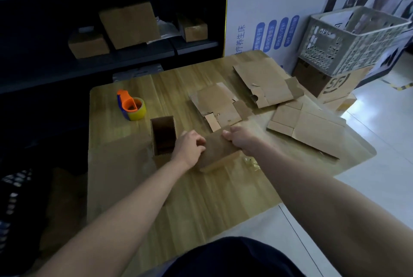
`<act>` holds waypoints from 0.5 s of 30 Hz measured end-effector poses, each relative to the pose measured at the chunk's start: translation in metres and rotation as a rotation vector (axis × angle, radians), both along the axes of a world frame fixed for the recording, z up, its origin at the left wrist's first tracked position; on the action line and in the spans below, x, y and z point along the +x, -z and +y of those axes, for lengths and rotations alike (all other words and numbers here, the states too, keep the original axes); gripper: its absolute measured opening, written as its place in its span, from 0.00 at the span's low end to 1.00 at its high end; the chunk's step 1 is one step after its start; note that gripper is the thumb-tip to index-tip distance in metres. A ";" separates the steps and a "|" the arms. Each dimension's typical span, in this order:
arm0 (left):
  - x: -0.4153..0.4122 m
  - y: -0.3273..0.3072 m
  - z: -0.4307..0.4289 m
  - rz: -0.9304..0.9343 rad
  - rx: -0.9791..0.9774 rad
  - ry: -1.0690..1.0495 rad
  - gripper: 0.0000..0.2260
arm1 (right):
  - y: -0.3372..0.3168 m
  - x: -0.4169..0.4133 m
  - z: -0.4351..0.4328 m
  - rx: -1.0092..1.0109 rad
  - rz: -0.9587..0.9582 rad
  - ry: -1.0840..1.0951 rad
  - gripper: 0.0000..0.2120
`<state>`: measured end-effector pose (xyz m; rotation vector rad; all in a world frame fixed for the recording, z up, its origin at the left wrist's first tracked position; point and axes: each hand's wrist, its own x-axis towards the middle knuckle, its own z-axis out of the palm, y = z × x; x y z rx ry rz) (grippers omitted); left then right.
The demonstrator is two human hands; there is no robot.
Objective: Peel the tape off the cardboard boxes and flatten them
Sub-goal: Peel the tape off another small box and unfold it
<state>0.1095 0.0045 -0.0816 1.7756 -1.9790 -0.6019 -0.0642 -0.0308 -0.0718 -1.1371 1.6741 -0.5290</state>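
- Two hands meet on one small cardboard box (pixel 220 150) near the middle of the wooden table (pixel 201 198); the box lies low and tilted, its near edge towards the person.
- The left hand (pixel 188 147) holds the box's left side, its fingers curled over the edge.
- The right hand (pixel 240 140) grips the far right corner with its fingers bent round the cardboard.
- Just left of the left hand stands an open box (pixel 163 136), its mouth facing up and its inside dark.
- Beyond it sits an orange and blue tape dispenser (pixel 131 104) with a yellowish roll.
- Three flattened cardboard pieces lie on the right half of the table: one (pixel 219 103) just beyond the hands, one (pixel 266 82) at the far edge, one (pixel 312 131) at the right edge.
- A small shiny clear scrap (pixel 251 162) lies beside the right wrist.
- A pale plastic crate (pixel 353 37) rests on a printed carton past the table.
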 end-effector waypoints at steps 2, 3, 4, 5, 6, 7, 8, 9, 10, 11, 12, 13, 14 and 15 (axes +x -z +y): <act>0.001 0.006 0.003 0.028 0.019 -0.009 0.12 | 0.003 0.001 0.000 -0.014 0.076 -0.035 0.13; 0.001 0.007 0.002 0.030 0.021 -0.011 0.12 | 0.003 0.000 -0.002 -0.042 0.149 -0.076 0.14; -0.001 0.008 -0.001 0.027 0.033 -0.013 0.11 | 0.003 -0.002 -0.003 -0.067 0.228 -0.122 0.16; -0.002 0.008 -0.004 0.024 0.052 -0.014 0.10 | 0.003 -0.004 -0.003 -0.084 0.283 -0.160 0.19; -0.005 0.009 -0.006 0.023 0.073 -0.013 0.10 | 0.004 -0.007 -0.004 -0.079 0.303 -0.184 0.22; -0.008 0.009 -0.008 0.022 0.090 -0.009 0.09 | 0.005 -0.010 -0.004 -0.058 0.303 -0.204 0.26; -0.012 0.009 -0.011 0.020 0.106 -0.003 0.08 | 0.006 -0.015 -0.004 -0.030 0.307 -0.224 0.29; -0.016 0.009 -0.013 0.017 0.120 0.000 0.07 | 0.008 -0.020 -0.004 0.004 0.315 -0.239 0.32; -0.019 0.010 -0.015 0.018 0.132 -0.005 0.05 | 0.010 -0.024 -0.003 0.041 0.317 -0.247 0.34; -0.022 0.010 -0.016 0.018 0.139 -0.016 0.04 | 0.012 -0.027 -0.003 0.075 0.307 -0.245 0.35; -0.024 0.010 -0.017 0.019 0.144 -0.031 0.03 | 0.013 -0.028 -0.003 0.103 0.284 -0.229 0.36; -0.024 0.010 -0.018 0.019 0.150 -0.044 0.02 | 0.013 -0.027 -0.002 0.124 0.259 -0.208 0.36; -0.024 0.011 -0.019 0.017 0.157 -0.052 0.01 | 0.012 -0.025 -0.003 0.137 0.239 -0.190 0.36; -0.023 0.013 -0.020 0.018 0.159 -0.054 0.02 | 0.011 -0.021 -0.004 0.143 0.226 -0.178 0.36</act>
